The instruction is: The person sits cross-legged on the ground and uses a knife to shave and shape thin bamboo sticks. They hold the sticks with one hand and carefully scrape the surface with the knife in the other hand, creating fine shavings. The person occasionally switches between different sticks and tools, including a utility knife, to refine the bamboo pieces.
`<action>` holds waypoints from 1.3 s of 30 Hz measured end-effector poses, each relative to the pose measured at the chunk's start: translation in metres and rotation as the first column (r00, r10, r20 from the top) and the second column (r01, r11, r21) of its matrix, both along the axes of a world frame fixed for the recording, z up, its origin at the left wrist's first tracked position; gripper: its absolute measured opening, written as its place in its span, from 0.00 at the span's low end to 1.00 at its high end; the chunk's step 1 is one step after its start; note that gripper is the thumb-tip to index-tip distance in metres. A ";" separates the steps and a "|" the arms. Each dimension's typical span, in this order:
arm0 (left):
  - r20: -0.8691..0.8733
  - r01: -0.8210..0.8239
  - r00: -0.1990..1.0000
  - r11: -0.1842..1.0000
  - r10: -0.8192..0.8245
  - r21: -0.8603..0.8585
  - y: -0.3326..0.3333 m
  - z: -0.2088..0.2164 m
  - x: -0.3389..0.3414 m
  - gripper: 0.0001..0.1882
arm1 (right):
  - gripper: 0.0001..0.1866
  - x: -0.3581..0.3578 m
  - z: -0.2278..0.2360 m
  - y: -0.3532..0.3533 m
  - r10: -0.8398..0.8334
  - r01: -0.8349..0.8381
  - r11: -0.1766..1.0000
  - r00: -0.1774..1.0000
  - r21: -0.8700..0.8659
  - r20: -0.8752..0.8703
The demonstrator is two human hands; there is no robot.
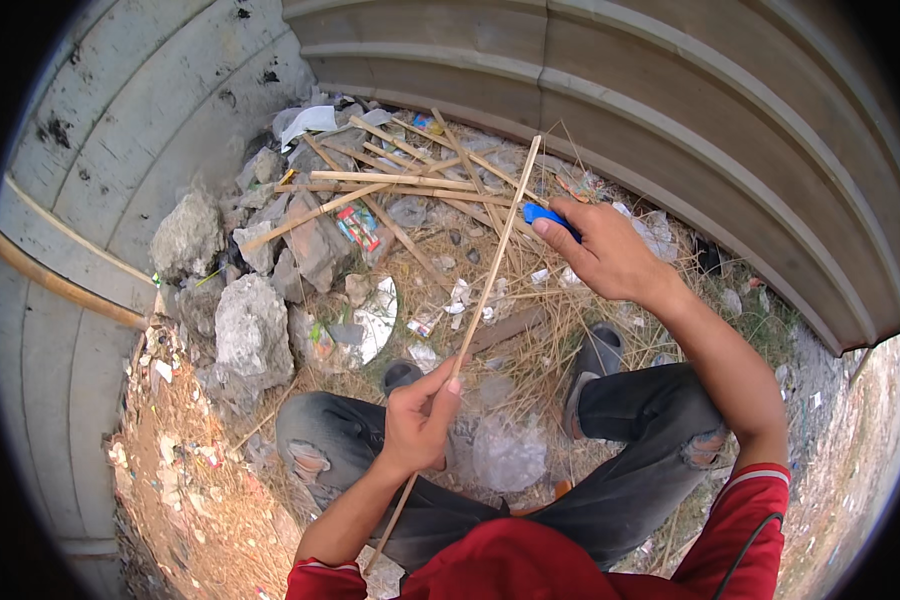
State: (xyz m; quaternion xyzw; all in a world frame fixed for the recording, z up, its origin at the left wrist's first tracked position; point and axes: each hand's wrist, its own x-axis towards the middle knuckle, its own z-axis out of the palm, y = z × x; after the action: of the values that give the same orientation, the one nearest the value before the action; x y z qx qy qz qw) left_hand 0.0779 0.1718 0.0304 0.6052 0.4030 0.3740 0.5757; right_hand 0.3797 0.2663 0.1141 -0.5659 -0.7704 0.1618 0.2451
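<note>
My left hand (422, 418) is closed round a long, thin wooden stick (494, 268). The stick slants up and away from between my knees, its far end free in the air. In my right hand (604, 248) is a blue utility knife (551, 219), gripped in the fist with its front end at the stick's upper part. The blade is too small to make out, so I cannot tell whether it touches the wood. Beyond both hands, several pale wooden strips (394, 180) lie crossed in a loose pile on the ground.
Rough grey rocks (254, 328) are heaped at the left. A ribbed metal wall (670, 110) curves round the far and right sides, and pale panels (150, 110) stand at the left. Dry straw, plastic scraps and a clear plastic bag (509, 452) litter the ground around my shoes (596, 355).
</note>
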 end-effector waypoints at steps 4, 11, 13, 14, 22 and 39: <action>-0.015 -0.058 0.998 0.998 0.058 -0.009 0.001 0.000 -0.004 0.20 | 0.26 -0.036 -0.001 -0.013 0.055 -0.037 0.992 0.986 -0.116 0.156; -0.058 0.091 0.994 0.995 -0.088 0.042 -0.016 0.001 -0.015 0.17 | 0.32 0.091 -0.037 0.075 -0.642 0.637 0.765 0.766 0.098 0.027; -0.040 0.063 0.997 0.998 -0.064 -0.022 -0.012 0.001 -0.020 0.17 | 0.34 0.135 -0.048 0.067 -0.681 0.675 0.720 0.732 0.164 -0.024; -0.035 0.032 0.999 0.998 -0.034 -0.055 -0.012 0.001 -0.022 0.17 | 0.34 0.130 -0.046 0.066 -0.659 0.664 0.735 0.747 0.135 -0.084; 0.015 0.038 0.999 0.999 -0.038 -0.027 -0.005 0.005 -0.013 0.17 | 0.25 0.050 -0.007 0.031 -0.281 0.189 0.960 0.622 -0.209 -0.731; 0.202 0.169 0.971 0.964 -0.127 -0.207 -0.002 0.007 -0.010 0.18 | 0.14 0.014 0.001 0.030 -0.245 0.020 0.961 0.522 -0.275 -0.817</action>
State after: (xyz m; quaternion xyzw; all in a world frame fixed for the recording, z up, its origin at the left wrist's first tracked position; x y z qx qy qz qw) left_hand 0.0681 0.1701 0.0369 0.5274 0.3402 0.3373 0.7016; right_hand 0.3938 0.2959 0.1150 -0.4987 -0.4856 0.4839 0.5303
